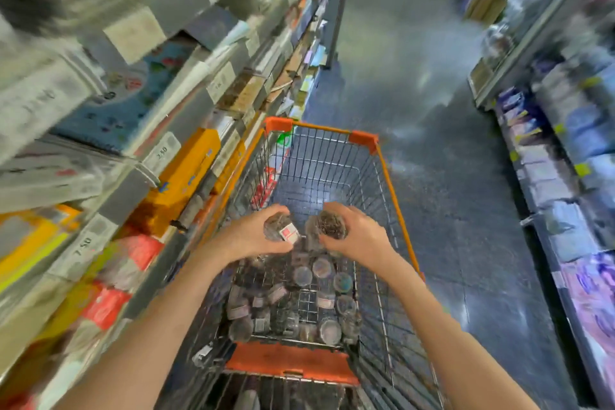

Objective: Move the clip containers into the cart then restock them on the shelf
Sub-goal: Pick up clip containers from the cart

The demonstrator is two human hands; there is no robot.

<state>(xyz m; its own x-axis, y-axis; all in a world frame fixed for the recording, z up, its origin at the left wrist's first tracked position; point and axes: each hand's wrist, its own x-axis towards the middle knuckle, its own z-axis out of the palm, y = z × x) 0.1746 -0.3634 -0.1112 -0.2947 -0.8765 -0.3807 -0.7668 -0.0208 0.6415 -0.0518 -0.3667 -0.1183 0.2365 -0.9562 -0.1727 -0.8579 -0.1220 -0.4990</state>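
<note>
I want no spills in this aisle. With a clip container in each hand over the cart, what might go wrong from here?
1. The left hand and right hand each hold a small round clip container in mid-air over the cart; a slip could drop it onto the loose pile below.
2. The cart is wire mesh, so clips from a popped lid might fall through to the floor.

glossy dark floor (442,176), stocked shelves (565,130) lining both aisle sides

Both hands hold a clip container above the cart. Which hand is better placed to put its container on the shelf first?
Probably the left hand: the shelf runs along the left of the cart, so it need not cross over the right hand.
</note>
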